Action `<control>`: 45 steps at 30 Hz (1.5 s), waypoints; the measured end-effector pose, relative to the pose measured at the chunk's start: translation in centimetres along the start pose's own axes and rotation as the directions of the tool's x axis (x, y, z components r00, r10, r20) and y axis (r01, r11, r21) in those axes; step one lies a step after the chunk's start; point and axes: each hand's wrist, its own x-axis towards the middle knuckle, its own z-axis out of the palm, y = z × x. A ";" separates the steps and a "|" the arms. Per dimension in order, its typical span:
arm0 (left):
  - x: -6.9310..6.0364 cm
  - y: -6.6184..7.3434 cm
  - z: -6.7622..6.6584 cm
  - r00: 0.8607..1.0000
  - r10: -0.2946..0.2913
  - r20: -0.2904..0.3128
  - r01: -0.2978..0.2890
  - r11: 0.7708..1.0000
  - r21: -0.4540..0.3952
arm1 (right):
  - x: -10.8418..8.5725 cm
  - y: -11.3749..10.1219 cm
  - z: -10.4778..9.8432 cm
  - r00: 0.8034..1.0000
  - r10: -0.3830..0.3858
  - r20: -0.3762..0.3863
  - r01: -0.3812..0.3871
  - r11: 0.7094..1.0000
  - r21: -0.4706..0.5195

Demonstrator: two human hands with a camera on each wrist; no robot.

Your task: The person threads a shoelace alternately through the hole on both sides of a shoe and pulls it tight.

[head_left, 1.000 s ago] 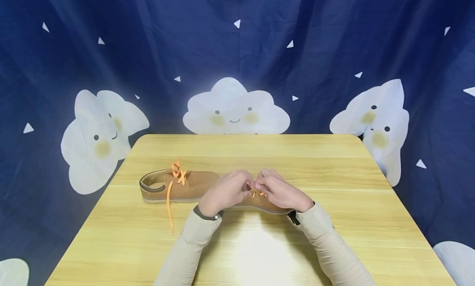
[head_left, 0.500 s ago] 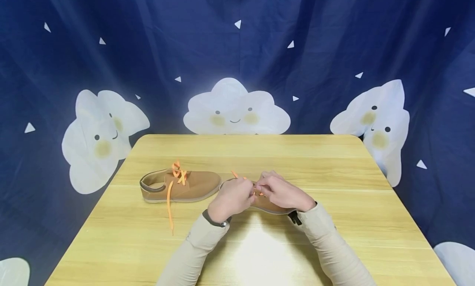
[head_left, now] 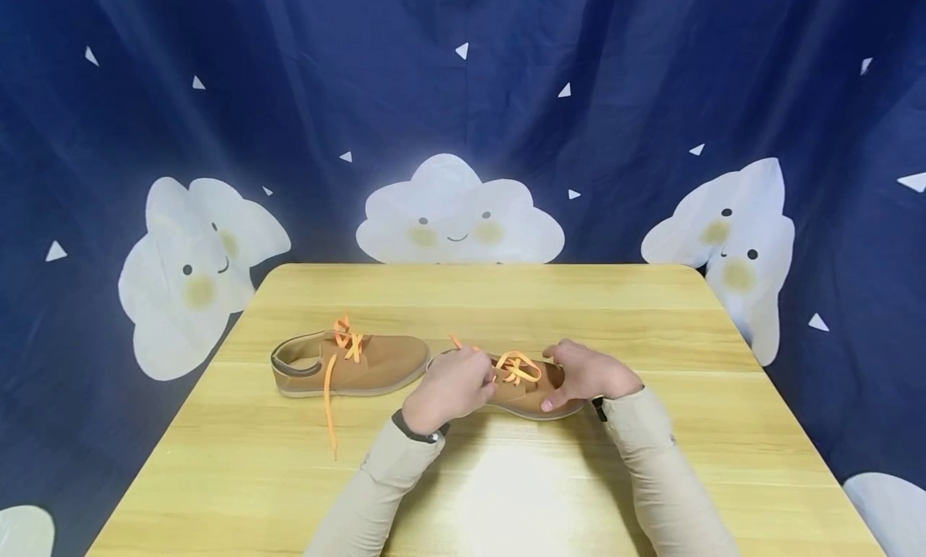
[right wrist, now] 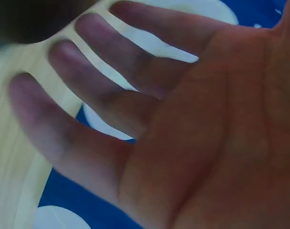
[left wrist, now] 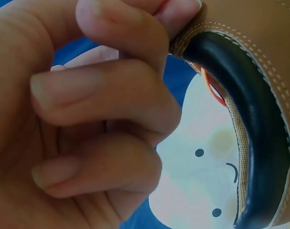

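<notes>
Two brown shoes with orange laces sit end to end on the table. Over the opening of the right shoe (head_left: 531, 404) is my left hand (head_left: 448, 388), fingers curled, its fingertips holding the shoe's edge near the laces. In the left wrist view the dark padded collar (left wrist: 250, 119) lies beside those bent fingers. An orange lace loop (head_left: 528, 366) stands loose over the eyelets. My right hand (head_left: 596, 372) is spread around the toe, thumb on the near side, the far fingertips partly hidden. In the right wrist view its fingers (right wrist: 102, 109) are extended and apart.
The left shoe (head_left: 391, 360) lies with its toe close to my left hand. One of its laces (head_left: 329, 412) trails over the side onto the wooden table (head_left: 217, 477). A blue curtain (head_left: 463, 99) with white clouds hangs behind the table.
My right hand has let go of the laces and moved right to the toe, uncovering the lace loop. My left hand shifted slightly right earlier and has since stayed in place.
</notes>
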 end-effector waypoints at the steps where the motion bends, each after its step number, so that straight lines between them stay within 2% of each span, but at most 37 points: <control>1: 0.0 0.0 0.0 1.000 -0.001 -0.001 0.001 1.000 0.002 | 0.2 0.2 0.1 1.000 0.006 0.017 -0.006 1.000 0.002; 4: 0.0 -0.1 0.0 1.000 -0.005 0.003 0.005 1.000 -0.003 | 0.7 0.4 0.4 1.000 0.003 0.028 -0.004 1.000 0.031; 8: -0.2 -0.3 0.1 1.000 0.002 0.000 -0.002 1.000 -0.012 | 0.9 0.4 0.6 0.999 0.038 0.017 -0.039 0.997 0.063; 14: -1.1 -0.9 0.4 1.000 0.022 -0.003 -0.022 0.999 -0.040 | 0.8 0.4 0.6 0.998 0.058 0.009 -0.058 0.995 0.080; 18: -2.1 -1.8 0.8 0.999 0.037 0.034 -0.034 0.996 -0.087 | 0.9 0.3 0.7 0.998 0.069 0.008 -0.069 0.994 0.082; 25: -4.3 -4.0 1.8 0.990 0.100 0.103 -0.083 0.985 -0.152 | 1.0 0.2 0.7 0.996 0.086 0.017 -0.087 0.992 0.093; 33: -7.2 -6.2 3.3 0.979 0.101 0.177 -0.067 0.979 -0.191 | 0.9 0.2 0.8 0.995 0.103 0.007 -0.103 0.992 0.077; 38: -9.1 -7.5 3.5 0.968 0.099 0.230 -0.047 0.974 -0.222 | 0.9 0.1 0.8 0.993 0.118 0.012 -0.118 0.990 0.078; 45: -11.2 -9.5 3.0 0.946 0.078 0.315 0.037 0.938 -0.344 | 0.9 0.1 0.8 0.991 0.133 0.007 -0.133 0.989 0.064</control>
